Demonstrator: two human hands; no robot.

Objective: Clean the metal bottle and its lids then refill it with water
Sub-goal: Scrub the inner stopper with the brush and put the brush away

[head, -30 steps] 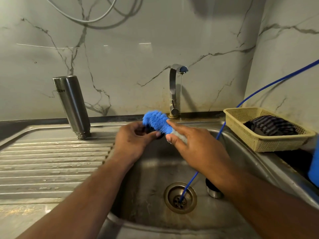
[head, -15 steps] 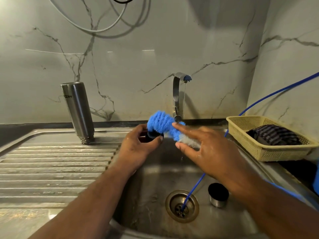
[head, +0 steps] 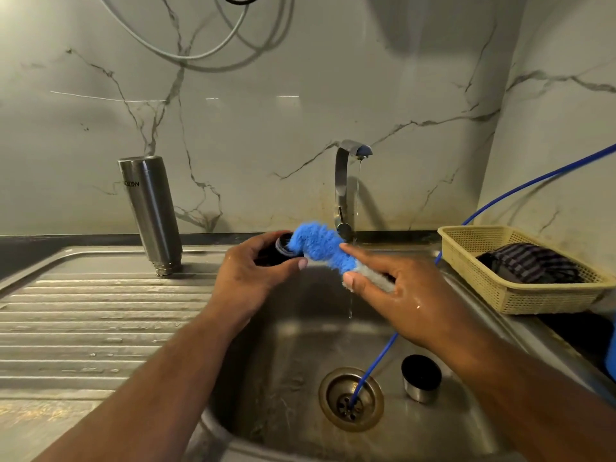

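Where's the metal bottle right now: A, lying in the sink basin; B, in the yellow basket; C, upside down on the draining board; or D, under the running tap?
C: the metal bottle stands mouth-down on the ribbed draining board.

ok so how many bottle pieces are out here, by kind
upside-down steel bottle body: 1
dark round lids: 2, one in the left hand, one in the steel sink basin
total: 3
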